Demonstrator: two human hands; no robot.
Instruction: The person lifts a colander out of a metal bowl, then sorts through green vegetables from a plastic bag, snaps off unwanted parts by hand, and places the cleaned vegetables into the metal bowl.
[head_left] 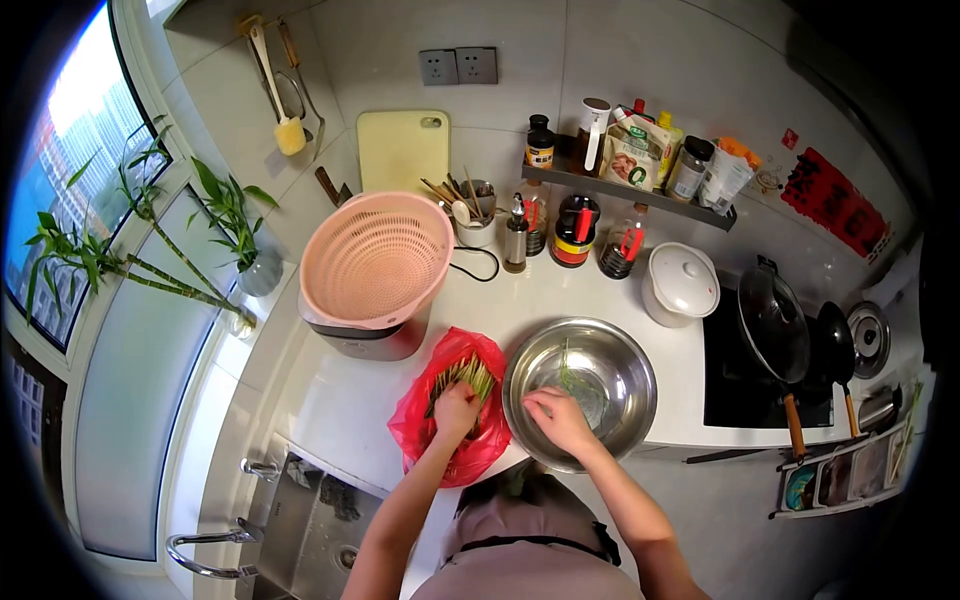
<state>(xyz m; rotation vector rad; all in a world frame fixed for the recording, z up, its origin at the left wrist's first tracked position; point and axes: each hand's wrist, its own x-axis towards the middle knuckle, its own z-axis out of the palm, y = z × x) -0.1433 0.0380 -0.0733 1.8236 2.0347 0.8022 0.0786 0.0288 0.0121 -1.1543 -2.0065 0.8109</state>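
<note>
A red plastic bag [412, 418] stands open on the counter, holding a bunch of thin green-and-pale vegetable stalks [473, 378]. My left hand [457, 408] reaches into it, fingers curled down on the stalks with the tips hidden. Just to the right sits a wide stainless steel bowl [632, 400]. A few thin green strands [567, 368] lie inside it. Over the bowl's left side is my right hand [556, 415], its fingers bent and pressed together. Whatever they may pinch is too small to make out.
A pink colander [375, 262] rests on a grey appliance [378, 342] behind the bag. Left of me is a sink [310, 540] with a tap [215, 555]. Sauce bottles [575, 232], a white lidded pot [683, 285] and a wok [773, 325] on a black hob [722, 385] line the back and right.
</note>
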